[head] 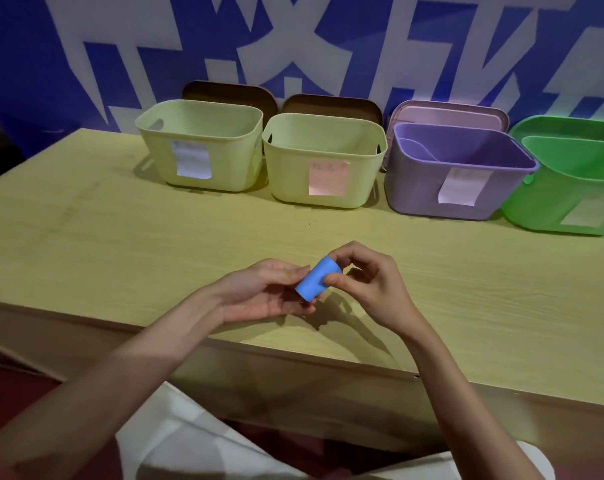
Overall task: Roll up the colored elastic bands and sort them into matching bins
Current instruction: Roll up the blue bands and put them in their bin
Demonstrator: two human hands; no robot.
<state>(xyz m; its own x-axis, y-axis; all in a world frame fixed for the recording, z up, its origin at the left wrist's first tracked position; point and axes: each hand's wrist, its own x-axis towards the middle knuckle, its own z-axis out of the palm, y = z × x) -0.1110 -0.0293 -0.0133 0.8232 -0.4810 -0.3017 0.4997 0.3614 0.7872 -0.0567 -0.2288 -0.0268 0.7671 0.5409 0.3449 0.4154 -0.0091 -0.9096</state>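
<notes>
Both hands hold a blue roll (318, 279) above the near part of the table (85, 237), just inside its front edge. The left hand (262, 292) cups the roll from below and the side, fingers curled under it. The right hand (366, 285) pinches the roll's other end between thumb and fingers.

Taking the roll as the landmark: beyond it lies a wide band of bare tabletop, and past that stands a row of four bins along the table's back edge. Far beyond and to the left is a yellow bin (203, 147) with a white label; straight beyond is a second yellow bin (323, 161) with a pink label. Beyond and to the right is the purple bin (460, 174), and farthest right the green bin (567, 192), cut by the frame edge. The bins stand close together, the purple and green ones touching or nearly so. Lids (331, 103) lean against the blue wall (23, 64) behind them. To the roll's left and right the tabletop runs open.
</notes>
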